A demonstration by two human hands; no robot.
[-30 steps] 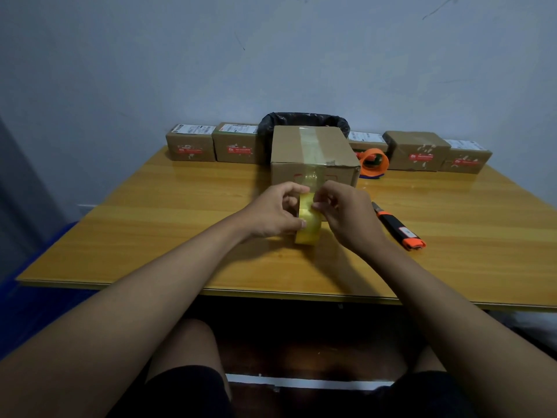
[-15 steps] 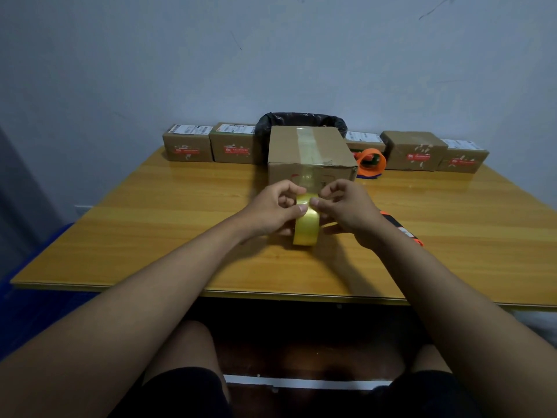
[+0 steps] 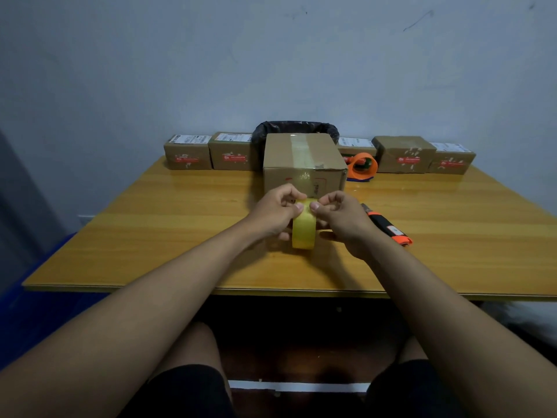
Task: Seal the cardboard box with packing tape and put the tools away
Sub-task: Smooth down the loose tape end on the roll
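Note:
A yellowish tape roll [image 3: 303,230] stands on edge on the table, just in front of the cardboard box [image 3: 303,159]. A strip of clear tape runs over the box's top and down its near face. My left hand [image 3: 275,213] grips the roll from the left, thumb on its top. My right hand [image 3: 339,217] holds it from the right, thumb and forefinger pinching at the roll's top edge. To the right of my right hand lies an orange and black utility knife [image 3: 388,229].
An orange tape dispenser [image 3: 361,165] sits behind the box on the right. Small cardboard boxes [image 3: 187,155] line the back edge of the wooden table [image 3: 150,224], with a black bin [image 3: 294,129] behind the box. The wall is close behind.
Both hands and the roll stayed in place in front of the box. The fingers shifted on the roll's top, and the roll now stands a little more upright between my hands.

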